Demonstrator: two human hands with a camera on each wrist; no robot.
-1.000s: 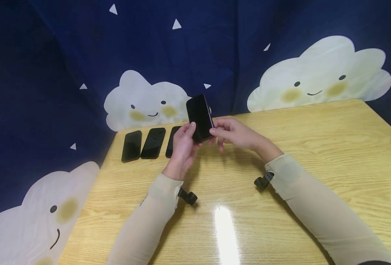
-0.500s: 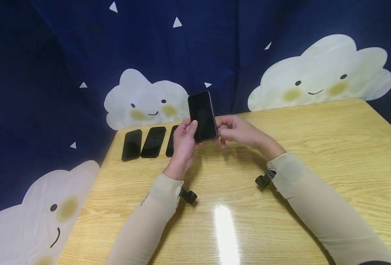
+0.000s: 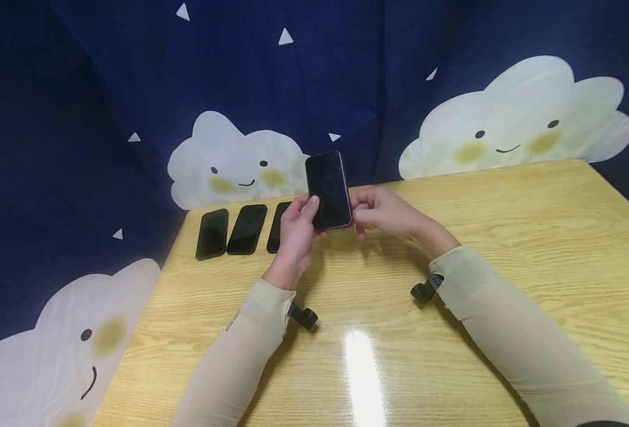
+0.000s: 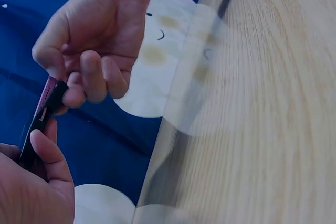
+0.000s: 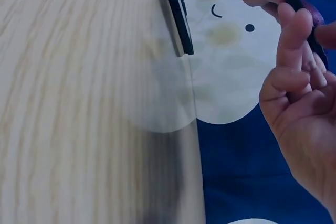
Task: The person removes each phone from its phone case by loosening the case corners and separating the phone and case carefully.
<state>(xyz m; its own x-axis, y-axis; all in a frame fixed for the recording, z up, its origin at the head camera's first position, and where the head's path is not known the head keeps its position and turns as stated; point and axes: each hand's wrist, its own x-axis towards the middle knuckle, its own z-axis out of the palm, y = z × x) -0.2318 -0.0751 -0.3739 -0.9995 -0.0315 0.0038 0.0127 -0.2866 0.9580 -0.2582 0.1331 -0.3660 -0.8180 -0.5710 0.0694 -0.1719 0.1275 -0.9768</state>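
The left hand [image 3: 297, 228] grips a slim rectangular phone with a glossy black screen and a pinkish-purple edge [image 3: 329, 190], its thumb lying on the lower left of the screen and its other fingers bent behind. The phone is held up above the far edge of the pale wood-grain surface [image 3: 357, 279], tilted so that the screen faces the wearer. The right hand [image 3: 382, 210] pinches the lower right corner between thumb and bent fingers, with little gap between them (the left wrist view shows a thin black cover [image 4: 51, 102] against the pinkish edge there). To the left, three flat black phones [image 3: 247, 230] lie in a row on the surface, the rightmost partly hidden by the left hand. Pale beige sleeves [image 3: 234, 362] cover both forearms, and a small black camera [image 3: 306, 318] juts from the left wrist. Behind hangs a dark blue cloth backdrop [image 3: 346, 77] printed with smiling white clouds [image 3: 533, 118]
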